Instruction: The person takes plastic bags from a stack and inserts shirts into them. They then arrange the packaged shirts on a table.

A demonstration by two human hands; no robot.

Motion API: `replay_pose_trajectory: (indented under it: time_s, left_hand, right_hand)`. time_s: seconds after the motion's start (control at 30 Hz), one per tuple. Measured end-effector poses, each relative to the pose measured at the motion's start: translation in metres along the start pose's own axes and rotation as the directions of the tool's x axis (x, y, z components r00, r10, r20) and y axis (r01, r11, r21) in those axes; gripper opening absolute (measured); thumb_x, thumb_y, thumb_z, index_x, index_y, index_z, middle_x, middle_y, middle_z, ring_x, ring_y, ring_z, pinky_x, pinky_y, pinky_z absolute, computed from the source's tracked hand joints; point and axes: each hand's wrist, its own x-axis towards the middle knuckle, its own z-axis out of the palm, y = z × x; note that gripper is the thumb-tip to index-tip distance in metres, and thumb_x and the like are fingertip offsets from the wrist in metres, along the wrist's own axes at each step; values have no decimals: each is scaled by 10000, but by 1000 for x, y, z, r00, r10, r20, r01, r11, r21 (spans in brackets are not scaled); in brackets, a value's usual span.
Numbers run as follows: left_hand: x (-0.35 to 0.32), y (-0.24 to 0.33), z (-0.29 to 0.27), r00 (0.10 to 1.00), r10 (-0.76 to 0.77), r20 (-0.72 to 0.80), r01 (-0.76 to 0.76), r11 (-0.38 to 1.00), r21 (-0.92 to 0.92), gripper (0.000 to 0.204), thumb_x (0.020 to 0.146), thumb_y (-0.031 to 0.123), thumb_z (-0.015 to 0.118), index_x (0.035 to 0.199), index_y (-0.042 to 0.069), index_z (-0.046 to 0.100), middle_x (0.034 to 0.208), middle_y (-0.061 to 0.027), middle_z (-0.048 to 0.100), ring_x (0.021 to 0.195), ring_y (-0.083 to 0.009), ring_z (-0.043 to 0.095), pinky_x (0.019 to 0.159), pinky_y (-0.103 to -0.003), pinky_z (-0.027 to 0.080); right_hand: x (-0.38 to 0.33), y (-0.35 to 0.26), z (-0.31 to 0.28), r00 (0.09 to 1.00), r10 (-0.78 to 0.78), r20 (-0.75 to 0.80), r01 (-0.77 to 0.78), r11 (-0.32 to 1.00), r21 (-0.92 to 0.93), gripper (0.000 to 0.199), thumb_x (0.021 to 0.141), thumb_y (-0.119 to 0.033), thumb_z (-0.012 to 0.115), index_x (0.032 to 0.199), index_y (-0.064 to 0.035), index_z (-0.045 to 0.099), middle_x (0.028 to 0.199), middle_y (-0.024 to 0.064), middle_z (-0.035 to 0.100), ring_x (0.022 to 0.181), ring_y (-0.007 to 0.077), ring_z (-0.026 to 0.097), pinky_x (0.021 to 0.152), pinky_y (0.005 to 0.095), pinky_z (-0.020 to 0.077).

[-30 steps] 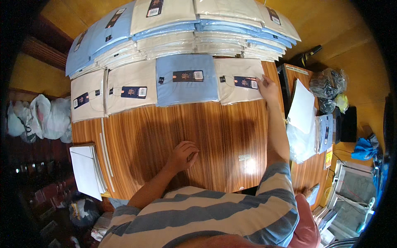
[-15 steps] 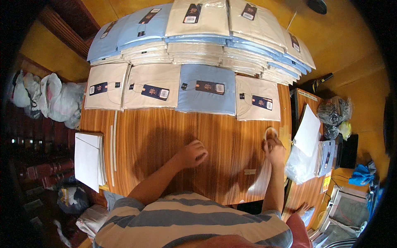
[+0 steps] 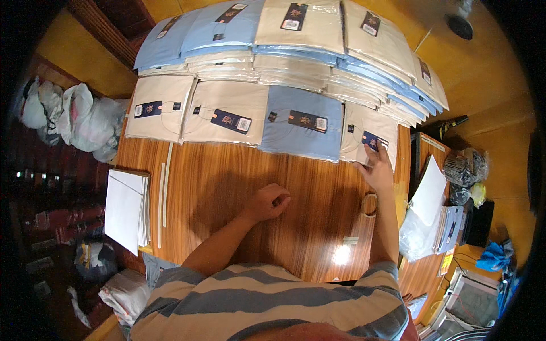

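Note:
My right hand [image 3: 376, 169] reaches to the near edge of a cream folded garment in clear plastic [image 3: 354, 139], the rightmost of the front row. Its fingers are spread, their tips at the dark hang tag [image 3: 377, 143]. On the wooden table nearer to me, a roll of tape [image 3: 369, 206] lies beside my right forearm. My left hand [image 3: 267, 203] is curled loosely closed over the middle of the table, with a dark hollow between thumb and fingers and nothing visible in it. Left of the rightmost pack lie a blue folded garment [image 3: 301, 139] and two cream ones [image 3: 222, 91].
Tall stacks of bagged blue and cream garments [image 3: 296, 59] stand along the table's far side. A pile of white sheets [image 3: 122, 210] sits at the left edge. To the right, a side table holds white paper [image 3: 426, 184] and plastic bags [image 3: 418, 233]. Another person's hand [image 3: 410, 299] shows at lower right.
My right hand has let go of the roll of tape and moved away from me to the rightmost cream garment, its fingers opening. My left hand stays curled near the same spot.

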Motion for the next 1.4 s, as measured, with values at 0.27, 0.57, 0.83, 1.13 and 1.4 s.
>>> replay_pose_trajectory:
  time_s: [0.27,0.57,0.83,1.13,1.4]
  left_hand:
    - [-10,7,-3,981,-172,91,177,983,-46,237,886,190,786,1031,26,696,895,-133,679,808,-264,676,712,-356,548]
    - [12,4,-4,968,-215,129,248,752,-611,550,969,396,707,1364,41,565,1202,-139,675,1115,-270,661,939,-391,550]
    - [-29,42,-132,991,-131,-14,-63,-381,-923,1008,937,809,398,1520,-13,396,1508,-226,494,1358,-359,515,1145,-519,399]
    - [-170,16,-187,923,-325,-209,-203,51,-978,865,1011,641,427,1570,-12,329,1562,-191,438,1436,-323,422,1191,-462,330]
    - [-133,-14,-351,714,-663,-227,157,466,-871,383,1034,241,598,1338,10,626,1282,-85,675,1120,-175,647,977,-322,507]
  right_hand:
    - [174,-146,-69,743,-412,-527,446,892,-68,562,805,-229,829,1313,-95,630,1390,238,574,1239,438,585,1025,509,495]
    - [248,-169,-71,869,-482,-106,395,808,-437,395,970,-262,646,1358,-187,633,1260,92,714,969,296,742,811,427,607]
    - [28,-269,-140,634,-691,-346,737,676,1,291,853,-71,710,1134,7,715,1130,151,754,1007,297,747,832,374,614]
    - [-128,-317,26,845,72,530,-463,-400,791,435,1059,-214,569,1427,18,541,1447,194,560,1364,296,515,1105,386,441]
    - [-31,-436,44,961,41,274,-277,188,942,385,988,-85,687,1334,30,565,1216,96,686,1062,165,642,905,313,525]
